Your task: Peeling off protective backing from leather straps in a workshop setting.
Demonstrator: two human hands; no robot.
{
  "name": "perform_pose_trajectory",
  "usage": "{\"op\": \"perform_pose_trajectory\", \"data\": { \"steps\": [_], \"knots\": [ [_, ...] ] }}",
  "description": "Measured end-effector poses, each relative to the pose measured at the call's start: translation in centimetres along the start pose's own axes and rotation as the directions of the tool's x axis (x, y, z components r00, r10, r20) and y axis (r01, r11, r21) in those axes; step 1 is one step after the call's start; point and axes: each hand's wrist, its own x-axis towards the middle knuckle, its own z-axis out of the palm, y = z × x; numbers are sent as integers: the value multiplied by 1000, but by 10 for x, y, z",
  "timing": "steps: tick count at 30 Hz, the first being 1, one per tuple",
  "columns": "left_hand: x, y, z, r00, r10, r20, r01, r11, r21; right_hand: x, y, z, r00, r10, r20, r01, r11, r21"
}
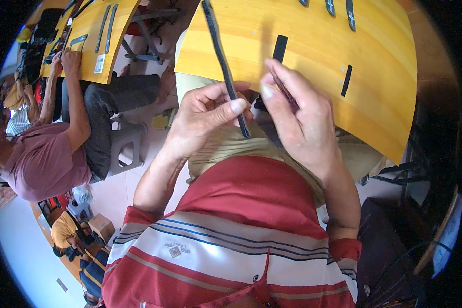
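Observation:
My left hand (210,115) pinches a long, narrow black strap (219,51) between thumb and fingers. The strap slants from beyond the table's near edge down past my thumb, its lower end hanging over my lap. To the right, my right hand (308,120) is closed around a thin, dark reddish tool (284,88), mostly hidden by the fingers; its exact kind does not show. The tool and the strap are apart. On the yellow wooden table (313,43), just beyond my right hand, lies a short black strip (280,49), with another black strip (347,80) farther right.
Several dark straps with light markings (350,15) lie along the table's far edge. At left, a co-worker (51,154) sits at another wooden table (126,15) holding dark strips (111,28). A grey plastic stool (128,141) stands between us.

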Motion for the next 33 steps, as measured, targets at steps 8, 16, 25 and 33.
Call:
{"op": "perform_pose_trajectory", "data": {
  "steps": [8,16,25,33],
  "knots": [
    [8,-2,1,999,-32,-42,15,934,-356,-45,11,-11,948,109,299,-130,990,52],
    [13,-6,4,996,-31,-83,-4,919,-395,-49,16,-2,945,158,285,-181,982,57],
    [11,-9,8,992,-26,-122,-15,946,-324,-48,18,1,970,75,231,-88,995,50],
    [10,-11,8,995,-21,-101,-19,921,-389,-52,21,6,955,172,241,-198,976,91]
  ]
}}
